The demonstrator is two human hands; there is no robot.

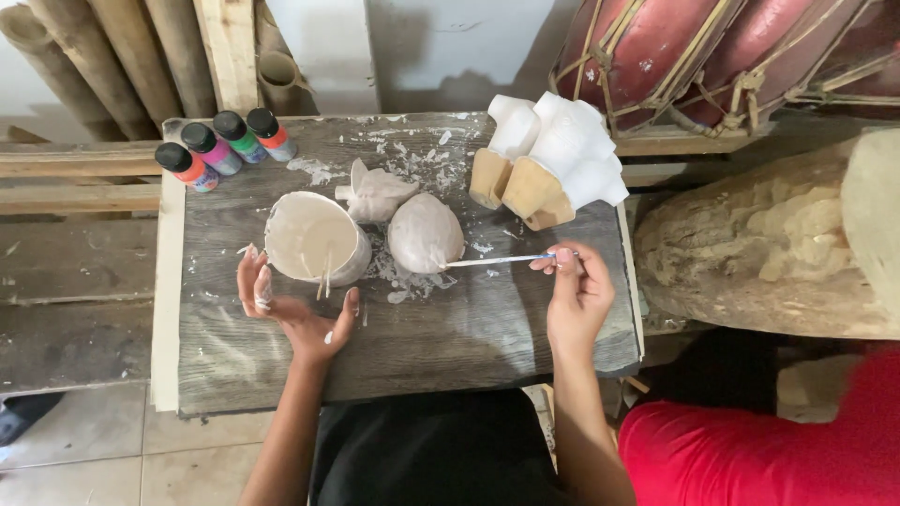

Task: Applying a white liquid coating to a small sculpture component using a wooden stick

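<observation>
My left hand (286, 305) cups the near side of a round bowl of pale paint (309, 234), fingers spread and smeared white. Two thin sticks lean over the bowl's near rim. My right hand (574, 290) pinches a thin paintbrush (497, 260) held level, its tip touching the right side of an egg-shaped white-coated piece (424, 232). A smaller white-coated carved piece (377, 192) lies just behind, between bowl and egg shape. All rest on a grey wooden board (422, 328) splashed with white.
Several small paint bottles with black caps (225, 148) lie at the board's far left corner. A half-painted wooden carving (548, 164) stands at the far right. Bamboo poles (103, 56), red drums (712, 47) and a rough log (769, 253) surround the board. A person in red (778, 450) sits right.
</observation>
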